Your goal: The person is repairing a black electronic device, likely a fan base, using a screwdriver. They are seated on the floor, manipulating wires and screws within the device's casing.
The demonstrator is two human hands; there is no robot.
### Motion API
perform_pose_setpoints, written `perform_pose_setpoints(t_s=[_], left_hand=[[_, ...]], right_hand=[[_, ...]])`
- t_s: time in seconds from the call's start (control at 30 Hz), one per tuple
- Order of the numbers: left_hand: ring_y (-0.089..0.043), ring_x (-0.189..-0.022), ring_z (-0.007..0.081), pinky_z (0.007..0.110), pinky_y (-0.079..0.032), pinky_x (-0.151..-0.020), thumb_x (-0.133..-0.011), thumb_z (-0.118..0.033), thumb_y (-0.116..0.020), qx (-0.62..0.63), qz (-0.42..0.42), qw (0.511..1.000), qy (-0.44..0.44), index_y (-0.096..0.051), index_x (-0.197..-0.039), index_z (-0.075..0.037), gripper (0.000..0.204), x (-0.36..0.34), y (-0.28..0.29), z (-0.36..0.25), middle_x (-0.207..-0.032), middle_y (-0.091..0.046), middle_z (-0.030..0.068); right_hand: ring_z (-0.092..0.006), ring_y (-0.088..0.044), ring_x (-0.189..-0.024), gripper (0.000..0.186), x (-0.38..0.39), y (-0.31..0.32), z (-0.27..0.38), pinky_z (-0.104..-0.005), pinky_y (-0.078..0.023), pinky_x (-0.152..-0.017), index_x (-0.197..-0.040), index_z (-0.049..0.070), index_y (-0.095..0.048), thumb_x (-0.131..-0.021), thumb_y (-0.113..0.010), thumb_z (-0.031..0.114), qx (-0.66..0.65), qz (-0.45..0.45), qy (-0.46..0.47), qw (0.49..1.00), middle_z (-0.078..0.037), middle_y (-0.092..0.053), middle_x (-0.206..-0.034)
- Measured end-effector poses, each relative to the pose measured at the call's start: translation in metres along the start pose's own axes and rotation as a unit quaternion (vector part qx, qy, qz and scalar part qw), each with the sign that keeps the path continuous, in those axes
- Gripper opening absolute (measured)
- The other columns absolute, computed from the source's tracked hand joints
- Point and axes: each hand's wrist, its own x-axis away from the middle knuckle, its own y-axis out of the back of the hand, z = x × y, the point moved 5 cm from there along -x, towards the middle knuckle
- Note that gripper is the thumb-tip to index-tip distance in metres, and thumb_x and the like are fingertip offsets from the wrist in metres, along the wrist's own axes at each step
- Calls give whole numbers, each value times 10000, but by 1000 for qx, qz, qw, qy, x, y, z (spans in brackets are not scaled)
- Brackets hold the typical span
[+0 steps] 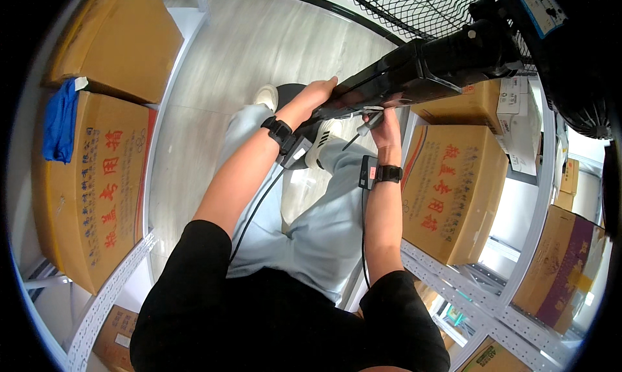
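A black standing fan [389, 80] leans diagonally in front of me, its wire cage [414, 6] at the upper right and its round base partly hidden near my shoes. My left hand [314, 98] grips the lower part of its glossy housing, the thumb side against the edge. Close to the underside of that housing, my right hand [387, 129] is closed around a screwdriver [368, 124] with a grey handle. The dark shaft points down and left, its tip apart from the fan. Some of the right fingers are hidden behind the housing.
Metal shelving [116, 294] with large cardboard boxes [97, 184] stands on my left; a blue cloth [60, 122] hangs there. More boxes [450, 190] fill the shelves close on my right. Cabled devices [368, 172] are strapped to both wrists. Pale floor [253, 38] lies ahead.
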Motion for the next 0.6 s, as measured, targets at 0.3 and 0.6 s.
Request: perform_pose_setpoints(t_s=[0.3, 0.6], left_hand=[[-549, -787, 108, 259, -428, -744, -1003, -437, -352, -15, 2, 999, 42, -664, -1055, -14, 528, 1, -5, 4, -931, -644, 19], [-543, -795, 141, 296, -415, -752, -988, -405, -395, -70, -48, 996, 4, -656, -1004, 58, 532, -13, 4, 17, -912, -651, 76]], right_hand=[[-152, -562, -702, 433, 0, 9, -6, -295, -480, -568, -1028, 71, -544, -930, -509, 491, 3, -47, -39, 998, -47, -592, -849], [-139, -529, -643, 586, -4, 14, -21, -285, -453, -500, -949, 34, -560, -956, -347, 580, 54, -24, -181, 982, -48, -567, -766]])
